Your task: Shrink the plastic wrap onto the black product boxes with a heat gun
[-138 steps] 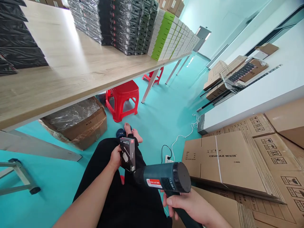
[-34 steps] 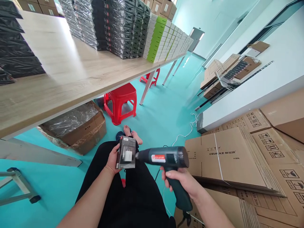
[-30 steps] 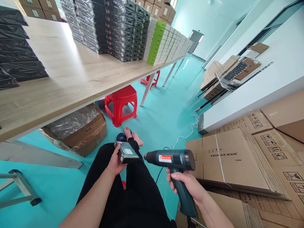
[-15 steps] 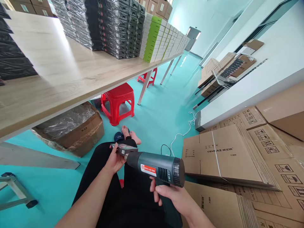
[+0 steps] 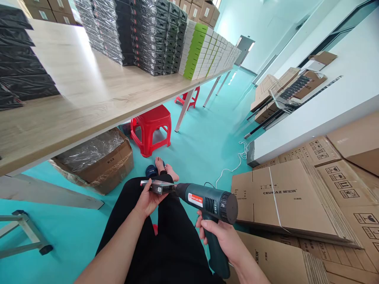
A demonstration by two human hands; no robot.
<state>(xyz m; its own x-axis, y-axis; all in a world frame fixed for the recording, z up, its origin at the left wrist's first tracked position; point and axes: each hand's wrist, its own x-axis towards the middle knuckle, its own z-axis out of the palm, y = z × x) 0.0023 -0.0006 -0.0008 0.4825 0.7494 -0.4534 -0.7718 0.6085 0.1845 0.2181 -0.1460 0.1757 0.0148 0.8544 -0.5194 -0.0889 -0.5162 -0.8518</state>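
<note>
Over lap (image 5: 177, 244), left grip (image 5: 147, 202) clamped on box (image 5: 162, 189), right grip (image 5: 218, 236) round heat gun (image 5: 209, 201); box-heating step, likely; next needs steady nozzle (image 5: 180, 189), contact unclear.

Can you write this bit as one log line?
left hand: holds box | right hand: grips heat gun | nozzle: aimed at box

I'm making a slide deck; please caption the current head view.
The right hand points a dark heat gun at a small black box held in the left hand, beside a wood-topped table.
</note>
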